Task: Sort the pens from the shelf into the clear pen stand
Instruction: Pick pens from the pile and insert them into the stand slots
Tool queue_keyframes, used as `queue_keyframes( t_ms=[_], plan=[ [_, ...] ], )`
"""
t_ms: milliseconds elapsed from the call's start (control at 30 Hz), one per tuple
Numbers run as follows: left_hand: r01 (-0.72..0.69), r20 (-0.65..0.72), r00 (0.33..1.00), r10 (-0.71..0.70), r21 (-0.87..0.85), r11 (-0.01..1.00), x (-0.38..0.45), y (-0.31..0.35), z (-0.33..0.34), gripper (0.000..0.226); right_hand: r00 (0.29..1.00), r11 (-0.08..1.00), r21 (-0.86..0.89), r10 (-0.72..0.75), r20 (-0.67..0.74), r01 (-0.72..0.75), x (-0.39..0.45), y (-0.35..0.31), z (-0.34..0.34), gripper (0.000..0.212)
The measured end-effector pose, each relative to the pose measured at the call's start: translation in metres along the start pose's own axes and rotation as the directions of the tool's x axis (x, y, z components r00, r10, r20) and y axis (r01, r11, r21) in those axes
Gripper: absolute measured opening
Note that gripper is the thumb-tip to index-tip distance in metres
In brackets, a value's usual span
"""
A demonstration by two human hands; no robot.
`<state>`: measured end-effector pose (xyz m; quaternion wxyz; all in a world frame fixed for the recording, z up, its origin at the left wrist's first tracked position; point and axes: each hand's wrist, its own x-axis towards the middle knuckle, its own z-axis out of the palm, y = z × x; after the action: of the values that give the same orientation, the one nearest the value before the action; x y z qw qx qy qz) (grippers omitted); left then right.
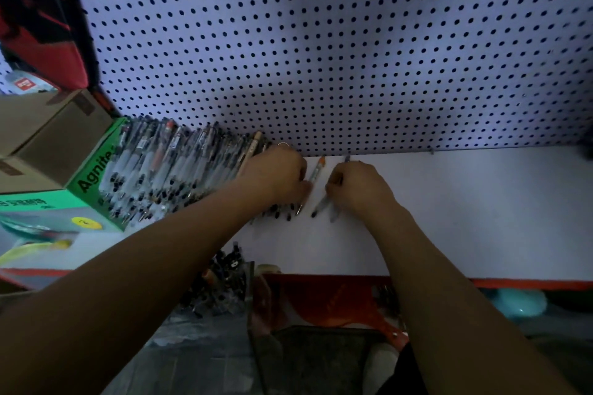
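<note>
Right hand (pixel 357 189) is curled over on the shelf (pixel 465 212), fingers wrapped round a clear pen (pixel 321 207) whose dark tip pokes out toward the near side; a second pale pen (pixel 335 213) lies just beside it under the hand, and whether that one is gripped too, I cannot tell. Left hand (pixel 277 175) sits knuckles-up at the right end of the pile (pixel 167 170), fingers bent down over the pens there. Between the two hands lies an orange pen (pixel 318 169), touching the left fingers. The pile runs left, packed in rows against a green box (pixel 93 170). Pegboard (pixel 321 42) rises at the far side. Nearer, below the shelf edge, the clear stand (pixel 231 282) holds dark-capped pens, left of centre.
</note>
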<state>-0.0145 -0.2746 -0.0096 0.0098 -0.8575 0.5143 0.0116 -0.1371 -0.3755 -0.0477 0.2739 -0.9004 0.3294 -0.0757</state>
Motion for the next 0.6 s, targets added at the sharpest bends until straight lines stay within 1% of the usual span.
queue_keyframes(
  t_ms=[100, 200, 267, 300, 367, 400, 433, 500, 533, 600],
  plan=[
    [0.002, 0.045, 0.999, -0.002, 0.004, 1.0, 0.005, 0.007, 0.0, 0.029, 0.998, 0.996, 0.082, 0.046, -0.031, -0.043, 0.001, 0.002, -0.003, 0.017],
    [0.06, 0.136, 0.989, -0.056, -0.028, 0.998, 0.01, 0.013, 0.0, 0.034, 0.992, 0.97, 0.226, 0.105, -0.067, -0.087, 0.002, 0.007, -0.005, 0.015],
    [0.099, 0.151, 0.984, -0.094, -0.025, 0.995, 0.013, 0.02, -0.001, 0.034, 0.986, 0.939, 0.328, 0.14, -0.085, -0.105, 0.002, 0.011, -0.007, 0.008],
    [0.117, 0.157, 0.981, -0.11, -0.031, 0.993, 0.014, 0.022, -0.001, 0.033, 0.982, 0.918, 0.378, 0.165, -0.089, -0.12, 0.002, 0.013, -0.008, 0.008],
    [0.176, 0.167, 0.974, -0.156, -0.114, 0.978, 0.015, 0.025, -0.005, 0.032, 0.972, 0.859, 0.487, 0.223, -0.078, -0.158, 0.001, 0.016, -0.011, 0.019],
    [0.216, 0.171, 0.968, -0.181, -0.216, 0.952, 0.015, 0.024, -0.006, 0.031, 0.966, 0.822, 0.54, 0.253, -0.06, -0.182, -0.001, 0.016, -0.013, 0.021],
    [0.264, 0.183, 0.96, -0.212, -0.344, 0.901, 0.015, 0.023, -0.009, 0.028, 0.96, 0.784, 0.586, 0.278, -0.04, -0.203, -0.003, 0.016, -0.015, 0.021],
    [0.339, 0.209, 0.941, -0.267, -0.592, 0.731, 0.01, 0.018, -0.017, 0.021, 0.952, 0.72, 0.656, 0.307, -0.012, -0.224, -0.008, 0.013, -0.021, 0.022],
    [0.358, 0.226, 0.932, -0.282, -0.688, 0.631, 0.006, 0.015, -0.021, 0.019, 0.951, 0.688, 0.691, 0.31, -0.002, -0.223, -0.01, 0.01, -0.024, 0.022],
    [0.384, 0.272, 0.915, -0.297, -0.81, 0.443, -0.007, 0.01, -0.032, 0.018, 0.957, 0.595, 0.778, 0.289, 0.026, -0.201, -0.016, -0.001, -0.033, 0.025]
  ],
)
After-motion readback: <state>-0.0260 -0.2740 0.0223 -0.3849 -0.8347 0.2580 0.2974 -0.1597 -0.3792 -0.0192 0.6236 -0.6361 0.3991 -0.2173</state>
